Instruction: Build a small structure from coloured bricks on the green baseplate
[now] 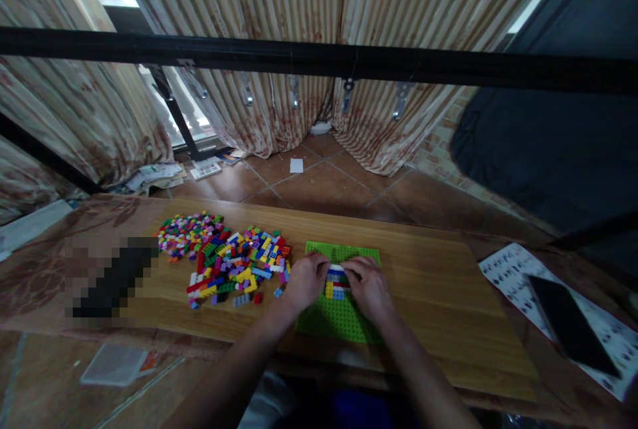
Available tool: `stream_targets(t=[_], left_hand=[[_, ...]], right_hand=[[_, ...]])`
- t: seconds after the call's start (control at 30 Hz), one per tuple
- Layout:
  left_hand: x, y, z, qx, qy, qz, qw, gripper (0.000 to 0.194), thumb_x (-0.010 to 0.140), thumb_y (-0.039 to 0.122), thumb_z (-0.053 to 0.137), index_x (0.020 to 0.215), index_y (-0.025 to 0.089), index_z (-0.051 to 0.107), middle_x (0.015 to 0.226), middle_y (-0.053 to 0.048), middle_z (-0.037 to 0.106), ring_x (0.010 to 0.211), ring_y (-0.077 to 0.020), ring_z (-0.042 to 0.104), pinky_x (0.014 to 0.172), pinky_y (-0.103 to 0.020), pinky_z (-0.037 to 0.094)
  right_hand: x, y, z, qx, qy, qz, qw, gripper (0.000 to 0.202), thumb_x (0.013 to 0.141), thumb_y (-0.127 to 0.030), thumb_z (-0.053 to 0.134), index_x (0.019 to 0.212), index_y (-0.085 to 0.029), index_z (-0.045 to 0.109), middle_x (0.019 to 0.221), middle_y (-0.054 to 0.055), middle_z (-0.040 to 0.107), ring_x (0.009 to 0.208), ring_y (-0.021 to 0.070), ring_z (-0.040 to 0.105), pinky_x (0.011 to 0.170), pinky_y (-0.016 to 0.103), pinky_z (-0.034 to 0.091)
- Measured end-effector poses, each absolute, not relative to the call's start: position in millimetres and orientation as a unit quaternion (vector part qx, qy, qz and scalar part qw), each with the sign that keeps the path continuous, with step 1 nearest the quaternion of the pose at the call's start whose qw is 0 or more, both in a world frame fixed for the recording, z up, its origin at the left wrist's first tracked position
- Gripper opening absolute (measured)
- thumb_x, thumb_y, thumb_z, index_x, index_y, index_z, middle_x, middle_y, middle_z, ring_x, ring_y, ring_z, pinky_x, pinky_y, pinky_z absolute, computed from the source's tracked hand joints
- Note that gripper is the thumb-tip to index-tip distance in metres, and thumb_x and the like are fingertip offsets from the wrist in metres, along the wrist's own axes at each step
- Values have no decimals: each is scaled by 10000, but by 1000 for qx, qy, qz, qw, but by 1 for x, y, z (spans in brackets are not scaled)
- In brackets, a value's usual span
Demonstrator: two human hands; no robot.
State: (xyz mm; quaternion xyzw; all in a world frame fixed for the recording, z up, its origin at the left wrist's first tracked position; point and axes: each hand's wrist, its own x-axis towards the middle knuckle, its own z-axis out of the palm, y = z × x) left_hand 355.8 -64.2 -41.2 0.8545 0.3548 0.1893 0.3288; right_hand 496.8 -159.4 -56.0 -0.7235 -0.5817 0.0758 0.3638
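Note:
A green studded baseplate (339, 321) lies on the wooden board, with a small block of blue, yellow and red building bricks (337, 288) near its middle. Along the far side of that block runs a white brick (335, 267). My left hand (309, 277) pinches the white brick's left end, fingers closed. At its right end my right hand (367, 284) has its fingers closed on the same brick. Both hands rest over the baseplate. The fingertips partly cover the brick, so I cannot tell whether it is fully pressed down.
Left of the baseplate spreads a heap of loose bricks (239, 263) in many colours. The wooden board (438, 309) extends to the right, where a dark tablet-like slab (573, 323) lies on a printed sheet (513, 266). A black rail (319, 60) crosses beyond the board.

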Motion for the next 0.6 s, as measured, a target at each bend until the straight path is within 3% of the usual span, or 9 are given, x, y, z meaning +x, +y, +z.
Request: stream_targets(t=[0.33,0.6], left_hand=[[356,-56,-39,854,332,164,366,209,815,132,515,794,194,714,770,-20,698,715,-147,621,665,-220,440],[358,-49,-39,874,314,117,353,260,837,142,478,795,187,731,761,-14,708,700,-134,621,634,-202,422]], right_hand=[[505,-159,-58,-715,-543,174,404,193,859,-268,521,874,-230,710,892,28,699,882,184,602,840,349,448],[515,-152,-56,-726,-520,241,380,199,835,-287,539,870,-218,722,904,36,712,863,179,634,827,333,462]])
